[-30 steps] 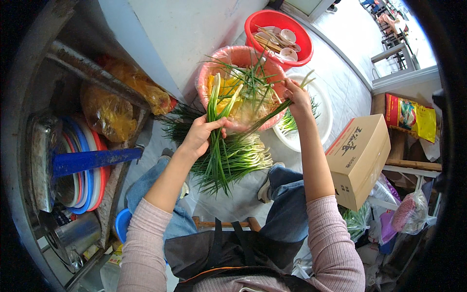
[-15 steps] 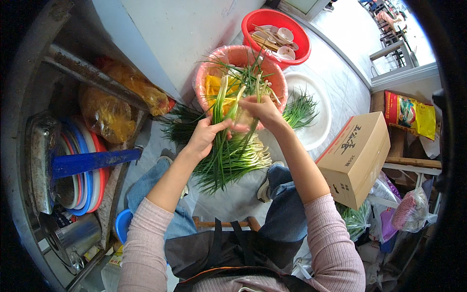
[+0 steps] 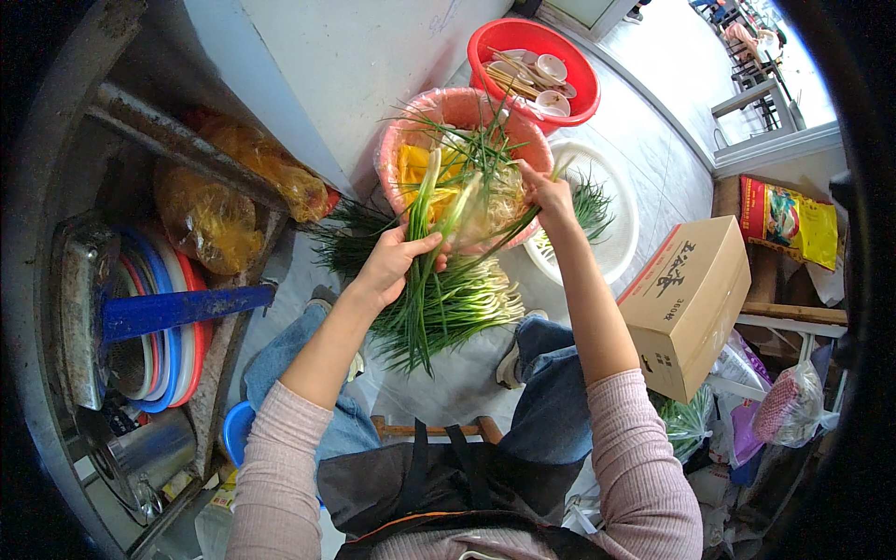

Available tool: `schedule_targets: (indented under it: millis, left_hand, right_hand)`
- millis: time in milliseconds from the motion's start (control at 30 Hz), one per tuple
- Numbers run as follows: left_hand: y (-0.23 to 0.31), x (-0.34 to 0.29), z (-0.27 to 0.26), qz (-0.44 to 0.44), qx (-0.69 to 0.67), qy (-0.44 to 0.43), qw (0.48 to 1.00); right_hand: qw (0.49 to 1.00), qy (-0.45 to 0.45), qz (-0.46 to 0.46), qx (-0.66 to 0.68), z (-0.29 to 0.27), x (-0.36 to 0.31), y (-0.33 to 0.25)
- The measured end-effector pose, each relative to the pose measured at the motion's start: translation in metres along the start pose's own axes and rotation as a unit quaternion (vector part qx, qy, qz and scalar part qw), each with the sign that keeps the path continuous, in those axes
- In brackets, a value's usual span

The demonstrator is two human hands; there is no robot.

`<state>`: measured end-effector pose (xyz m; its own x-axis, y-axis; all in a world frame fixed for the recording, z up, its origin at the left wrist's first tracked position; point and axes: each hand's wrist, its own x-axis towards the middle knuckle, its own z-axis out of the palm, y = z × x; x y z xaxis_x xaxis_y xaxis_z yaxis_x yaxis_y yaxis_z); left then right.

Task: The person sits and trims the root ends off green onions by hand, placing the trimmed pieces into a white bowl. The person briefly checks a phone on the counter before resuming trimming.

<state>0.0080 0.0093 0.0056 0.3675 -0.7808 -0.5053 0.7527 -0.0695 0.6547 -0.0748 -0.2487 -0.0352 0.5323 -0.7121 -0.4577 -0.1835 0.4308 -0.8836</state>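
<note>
My left hand [image 3: 397, 263] is closed round a few scallions [image 3: 426, 201], their pale ends pointing up. To its right, my right hand [image 3: 553, 198] pinches some thin scallions by the stems, and their green leaves trail down to the left. Both hands are over the near side of a pink lined basin [image 3: 385, 159], which holds loose greens and a yellow wrapper. Below them a large pile of scallions [image 3: 448, 317] lies on the floor between my feet. Right of the basin a white colander [image 3: 623, 245] has a small bunch of greens [image 3: 588, 207] in it.
Behind the basin stands a red tub [image 3: 590, 75] of bowls and chopsticks. A cardboard box [image 3: 691, 289] is at the right, near bagged goods. On the left is a shelf with colored round trays [image 3: 191, 327] and a blue bar [image 3: 187, 311]. Dark greens [image 3: 350, 238] lie beside the basin.
My right hand has moved right, away from the left hand and toward the colander, taking thin scallions with it. My left hand has stayed nearly in place, still holding its scallions.
</note>
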Motion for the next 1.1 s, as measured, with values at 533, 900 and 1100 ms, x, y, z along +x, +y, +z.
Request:
schedule_targets:
  millis: [533, 900, 1100]
  left_hand:
    - [-0.003, 0.006, 0.005, 0.04, 0.017, 0.049, 0.998]
    - [-0.009, 0.009, 0.004, 0.1, 0.088, 0.062, 0.989]
    - [-0.009, 0.01, 0.005, 0.095, 0.098, 0.06, 0.989]
  right_hand:
    - [0.942, -0.284, 0.112, -0.137, 0.052, -0.067, 0.001]
    - [0.976, -0.184, 0.115, -0.023, 0.052, -0.065, 0.006]
    - [0.993, -0.065, -0.004, -0.103, 0.057, -0.061, 0.016]
